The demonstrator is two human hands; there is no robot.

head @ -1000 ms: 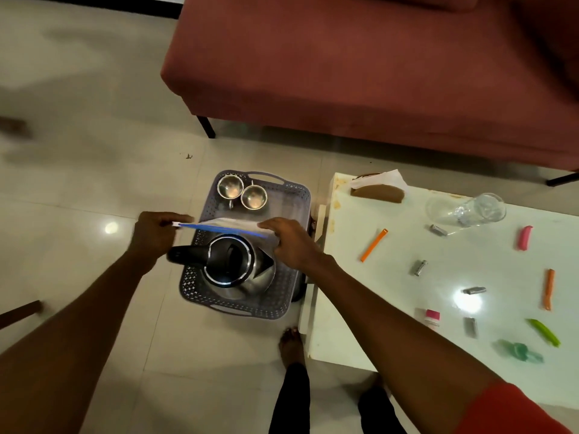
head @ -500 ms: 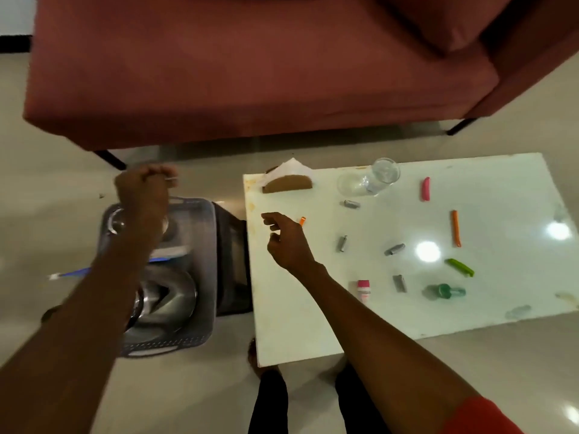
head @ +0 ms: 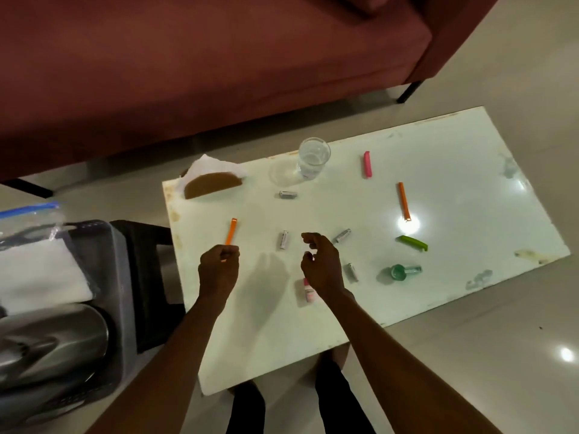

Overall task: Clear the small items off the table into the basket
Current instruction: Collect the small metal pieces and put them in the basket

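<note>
The white table [head: 454,170] carries small items: several silver batteries, one of them [head: 284,239] lying between my hands, a pink-capped little bottle [head: 310,294] half hidden under my right wrist, a pink clip [head: 367,164], a far orange clip [head: 404,202], a green clip [head: 413,242] and a teal piece [head: 404,271]. My left hand [head: 219,270] pinches the near end of an orange clip [head: 232,230] that rests on the table. My right hand [head: 319,264] hovers over the table, fingers curled apart, holding nothing. The grey basket [head: 120,277] stands on the floor at left.
Inside the basket are a steel kettle [head: 53,336] and a clear zip bag [head: 31,220] with a blue seal. A dark stool [head: 147,277] sits between basket and table. A drinking glass [head: 313,158] and a napkin holder [head: 213,183] stand at the table's far edge, before the red sofa [head: 219,73].
The zip bag went from both hands into the basket. My left hand moved from above the basket to the table and closed on the orange clip. My right hand shifted right.
</note>
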